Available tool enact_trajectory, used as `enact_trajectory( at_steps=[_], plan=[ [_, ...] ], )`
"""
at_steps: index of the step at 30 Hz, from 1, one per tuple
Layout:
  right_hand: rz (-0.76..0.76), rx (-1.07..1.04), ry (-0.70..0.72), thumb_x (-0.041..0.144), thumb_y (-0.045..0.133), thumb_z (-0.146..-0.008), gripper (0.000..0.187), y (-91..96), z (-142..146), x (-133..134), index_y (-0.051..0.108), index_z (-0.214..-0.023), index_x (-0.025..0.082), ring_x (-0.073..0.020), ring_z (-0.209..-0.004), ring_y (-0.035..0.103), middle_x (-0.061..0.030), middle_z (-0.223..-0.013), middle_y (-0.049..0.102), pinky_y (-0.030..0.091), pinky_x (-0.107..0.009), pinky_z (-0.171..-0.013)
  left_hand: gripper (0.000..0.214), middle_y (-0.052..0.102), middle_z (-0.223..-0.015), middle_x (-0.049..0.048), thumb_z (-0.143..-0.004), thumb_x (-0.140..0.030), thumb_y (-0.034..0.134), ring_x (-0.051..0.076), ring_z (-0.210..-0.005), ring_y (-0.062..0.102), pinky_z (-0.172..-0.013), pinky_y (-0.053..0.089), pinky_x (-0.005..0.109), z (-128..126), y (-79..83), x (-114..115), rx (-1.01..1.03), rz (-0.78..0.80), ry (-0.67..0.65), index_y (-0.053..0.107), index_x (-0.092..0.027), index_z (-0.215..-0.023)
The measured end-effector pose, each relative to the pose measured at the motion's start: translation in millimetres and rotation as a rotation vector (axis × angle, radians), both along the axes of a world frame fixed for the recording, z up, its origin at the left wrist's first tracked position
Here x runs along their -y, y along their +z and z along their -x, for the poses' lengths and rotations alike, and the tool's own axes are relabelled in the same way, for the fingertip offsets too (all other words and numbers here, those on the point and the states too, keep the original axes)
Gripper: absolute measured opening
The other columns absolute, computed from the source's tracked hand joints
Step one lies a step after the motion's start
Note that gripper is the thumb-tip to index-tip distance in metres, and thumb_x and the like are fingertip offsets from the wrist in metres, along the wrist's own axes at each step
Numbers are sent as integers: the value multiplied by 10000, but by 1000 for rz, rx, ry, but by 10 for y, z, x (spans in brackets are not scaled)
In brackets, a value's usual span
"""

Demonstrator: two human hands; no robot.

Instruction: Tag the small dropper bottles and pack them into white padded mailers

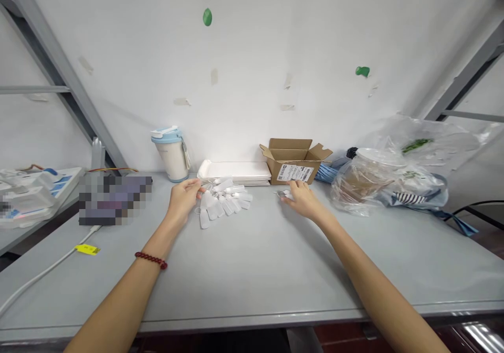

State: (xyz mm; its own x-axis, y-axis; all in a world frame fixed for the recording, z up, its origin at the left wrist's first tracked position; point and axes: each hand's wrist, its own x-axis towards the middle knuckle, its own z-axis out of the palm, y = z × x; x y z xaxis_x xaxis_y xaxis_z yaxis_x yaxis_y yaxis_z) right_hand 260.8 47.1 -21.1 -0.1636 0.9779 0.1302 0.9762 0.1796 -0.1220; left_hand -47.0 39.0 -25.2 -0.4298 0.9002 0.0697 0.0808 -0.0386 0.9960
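My left hand (pixel 182 199) reaches to the left side of a bunch of small white plastic tags (pixel 223 201) fanned out on the grey table (pixel 252 269). Its fingers are pinched on the end of the bunch. A red bead bracelet sits on that wrist. My right hand (pixel 300 198) rests on the table in front of an open cardboard box (pixel 294 162), with its fingers closed on a small shiny piece (pixel 282 194) that I cannot name.
A white and blue tumbler (pixel 172 153) and a stack of white trays (pixel 236 172) stand against the wall. Clear plastic bags with containers (pixel 388 177) lie at the right. A white cable with a yellow tag (pixel 87 249) runs across the left.
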Motion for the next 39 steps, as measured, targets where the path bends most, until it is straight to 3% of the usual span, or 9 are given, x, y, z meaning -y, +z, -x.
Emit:
enact_trajectory(
  at_steps=[10, 18, 23, 27, 32, 36, 39],
  plan=[
    [122, -28, -30, 233, 595, -819, 478, -47, -108, -112, 450, -1255, 102, -299, -1189, 442, -194, -1253, 489, 357, -337, -922, 247, 635, -662, 25, -664, -261, 570, 110, -517, 486, -465, 354, 214, -35, 39, 18, -100, -20, 45, 620, -128, -866],
    [165, -146, 10, 246, 587, -819, 437, -150, -120, -177, 476, -1220, 109, -269, -1092, 512, -174, -1161, 554, 394, -301, -860, 287, 629, -626, 10, -695, -328, 547, 130, -524, 499, -536, 388, 244, -94, -26, 39, -275, -85, -28, 621, -147, -904],
    [142, -209, 48, 309, 461, -901, 319, -278, -40, -196, 496, -1152, 116, -268, -1074, 515, -180, -1129, 555, 402, -316, -866, 323, 615, -617, 5, -732, -375, 514, 125, -486, 473, -488, 354, 238, -190, -23, 106, -380, -98, -112, 620, -147, -935],
    [89, -263, 68, 319, 334, -948, 327, -376, 3, -240, 455, -1160, 102, -267, -1087, 497, -197, -1136, 542, 394, -339, -885, 323, 607, -617, 11, -745, -367, 506, 126, -496, 472, -485, 356, 236, -234, 11, 143, -404, -109, -121, 624, -136, -937],
    [-26, -324, 91, 230, 303, -937, 269, -333, 33, -247, 421, -1146, 109, -245, -1119, 452, -197, -1185, 496, 368, -352, -932, 303, 604, -620, 12, -775, -348, 491, 116, -496, 455, -486, 352, 233, -276, 61, 200, -424, -150, -129, 627, -131, -937],
    [-132, -536, 182, 260, 329, -912, 227, -201, 178, -103, 414, -1093, 152, -216, -933, 506, -127, -1007, 549, 412, -350, -821, 304, 614, -637, 13, -790, -365, 505, 125, -548, 502, -527, 390, 235, -366, 43, 247, -447, -194, -251, 620, -138, -956],
    [-6, -698, 244, 354, 325, -919, 238, -113, 347, 78, 369, -1075, 180, -162, -689, 481, -26, -785, 519, 407, -301, -669, 352, 647, -733, 31, -800, -370, 511, 156, -680, 575, -591, 434, 249, -451, 5, 280, -487, -216, -387, 599, -145, -1056]
  ],
)
